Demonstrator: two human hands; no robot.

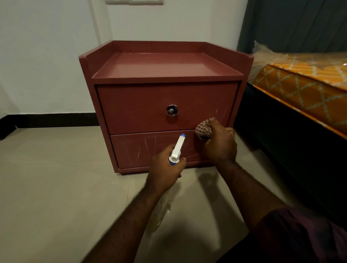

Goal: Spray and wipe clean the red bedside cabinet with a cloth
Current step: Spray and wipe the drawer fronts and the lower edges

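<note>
Straight ahead of the left hand [166, 169] and the right hand [220, 144], on a pale tiled floor [52, 184], stands a boxy red bedside cabinet [140, 105] of smooth painted board. It has a raised lip round three sides of its flat top and two flat drawer fronts. Up and to the left of the right hand, a round, shiny metal knob [172, 110] sits in the middle of the upper drawer. The right hand is clenched round a bunched, soft checked cloth [204, 128] in brown and cream. The cloth sticks out above the knuckles and lies against the cabinet front where the two drawers meet, near the right edge. Thin whitish scratch-like streaks cross the red surface just above the cloth and over the lower drawer front [141, 148] beyond the left hand. The left hand, just beside the right and slightly lower, is wrapped round the neck of a plastic spray bottle [178, 146]. The bottle has a white trigger head and a blue nozzle tip that points towards the lower drawer; its clear, pale body hangs blurred below the palm. Far to the right of the right hand lies an orange mattress [308, 87] with a pale diamond pattern under crinkled clear wrap. Beyond the cabinet rises a plain white wall [38, 57] with a black skirting strip
</note>
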